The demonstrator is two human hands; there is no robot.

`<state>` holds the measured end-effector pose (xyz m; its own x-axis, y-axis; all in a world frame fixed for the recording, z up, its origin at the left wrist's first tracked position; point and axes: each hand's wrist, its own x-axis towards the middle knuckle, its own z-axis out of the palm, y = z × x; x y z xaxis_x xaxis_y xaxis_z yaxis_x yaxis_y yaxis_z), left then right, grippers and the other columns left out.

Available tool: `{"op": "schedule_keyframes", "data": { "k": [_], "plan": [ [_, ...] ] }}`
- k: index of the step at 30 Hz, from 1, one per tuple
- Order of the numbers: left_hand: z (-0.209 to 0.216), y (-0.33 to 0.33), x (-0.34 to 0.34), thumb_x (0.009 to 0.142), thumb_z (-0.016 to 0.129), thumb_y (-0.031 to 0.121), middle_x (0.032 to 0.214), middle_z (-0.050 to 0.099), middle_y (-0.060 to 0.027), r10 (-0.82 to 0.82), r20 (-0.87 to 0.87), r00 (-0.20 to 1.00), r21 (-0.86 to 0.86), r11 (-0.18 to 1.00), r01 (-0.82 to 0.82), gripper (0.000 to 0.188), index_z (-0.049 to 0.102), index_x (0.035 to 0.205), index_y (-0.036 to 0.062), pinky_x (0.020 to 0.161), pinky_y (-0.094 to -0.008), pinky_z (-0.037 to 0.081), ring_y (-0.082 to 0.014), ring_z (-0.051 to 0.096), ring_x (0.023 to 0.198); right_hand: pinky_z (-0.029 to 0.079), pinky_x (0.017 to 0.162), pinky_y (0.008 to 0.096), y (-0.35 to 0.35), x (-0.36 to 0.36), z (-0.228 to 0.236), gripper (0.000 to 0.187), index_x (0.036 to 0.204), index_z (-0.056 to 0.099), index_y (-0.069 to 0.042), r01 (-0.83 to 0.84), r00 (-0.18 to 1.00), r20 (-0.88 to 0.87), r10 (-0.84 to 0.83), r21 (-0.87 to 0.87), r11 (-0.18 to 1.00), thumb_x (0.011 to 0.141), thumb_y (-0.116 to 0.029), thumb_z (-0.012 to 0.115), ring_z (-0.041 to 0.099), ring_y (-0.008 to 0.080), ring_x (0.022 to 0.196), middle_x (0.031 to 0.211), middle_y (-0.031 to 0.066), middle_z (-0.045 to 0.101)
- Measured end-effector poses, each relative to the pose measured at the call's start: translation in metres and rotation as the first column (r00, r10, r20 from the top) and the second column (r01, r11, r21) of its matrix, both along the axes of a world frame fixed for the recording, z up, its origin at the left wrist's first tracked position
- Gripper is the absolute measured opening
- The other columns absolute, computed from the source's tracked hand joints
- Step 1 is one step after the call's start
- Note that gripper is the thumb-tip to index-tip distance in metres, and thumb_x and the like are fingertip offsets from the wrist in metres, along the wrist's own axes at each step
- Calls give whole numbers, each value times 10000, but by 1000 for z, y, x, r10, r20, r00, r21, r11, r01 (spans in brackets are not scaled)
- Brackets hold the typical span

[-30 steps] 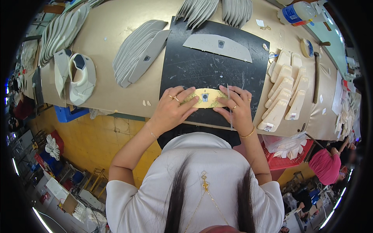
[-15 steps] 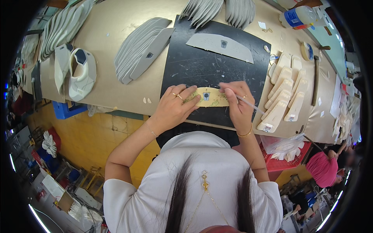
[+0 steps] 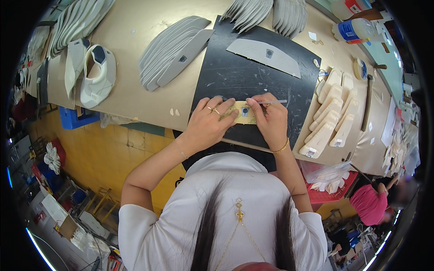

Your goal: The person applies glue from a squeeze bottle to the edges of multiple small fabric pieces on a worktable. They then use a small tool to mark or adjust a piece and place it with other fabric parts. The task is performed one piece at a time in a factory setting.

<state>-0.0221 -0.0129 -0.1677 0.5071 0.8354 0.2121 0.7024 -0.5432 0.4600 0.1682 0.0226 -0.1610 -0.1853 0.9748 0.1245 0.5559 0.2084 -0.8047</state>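
A short yellow strip with a small dark emblem lies on the black cutting mat. My left hand holds its left part down, fingertips on top, thumb along the near edge. In my right hand is a thin, translucent pen-like stick, pinched between thumb and fingers and lying nearly level, its back end to the right. Those same fingers meet the strip's right end, and the stick's tip is hidden by them. Farther back on the mat rests a curved grey panel with a dark emblem.
Fanned grey panels lie left of the mat; more stacks stand behind it. White shoe uppers are at far left. Cream curved pieces, a hammer and a bottle sit at right. A red basket is below the table edge.
My right hand has moved left along the strip, covering more of its right end. The stick has swung from slanting toward me to nearly level. The left hand stays on the strip.
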Motion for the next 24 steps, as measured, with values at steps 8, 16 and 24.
{"op": "schedule_keyframes", "data": {
  "k": [8,16,24],
  "plan": [
    [2,-1,1,793,669,178,1182,584,-100,6,2,1000,0,1000,-6,266,649,1031,59,862,-388,395,-266,518,1039,443,515,290,1,-2,-4,165,739,650,-54,-77,988,145,55,148,986,777,-184,742,568,199,572,667,47,588],
    [0,-2,1,785,689,185,1194,580,-81,19,3,1000,-13,1000,-19,270,663,1033,82,869,-392,388,-265,511,1052,445,524,295,4,1,-8,198,757,652,-46,-54,965,259,29,88,995,793,-221,737,572,195,586,683,44,584],
    [-3,-4,-2,784,704,204,1215,566,-74,9,-2,1000,-11,1000,-9,282,663,1039,93,876,-401,385,-265,498,1072,517,747,302,-15,35,5,237,1055,656,-39,31,996,-86,-37,-67,997,875,-193,646,671,244,853,986,115,689]
  ]
}}
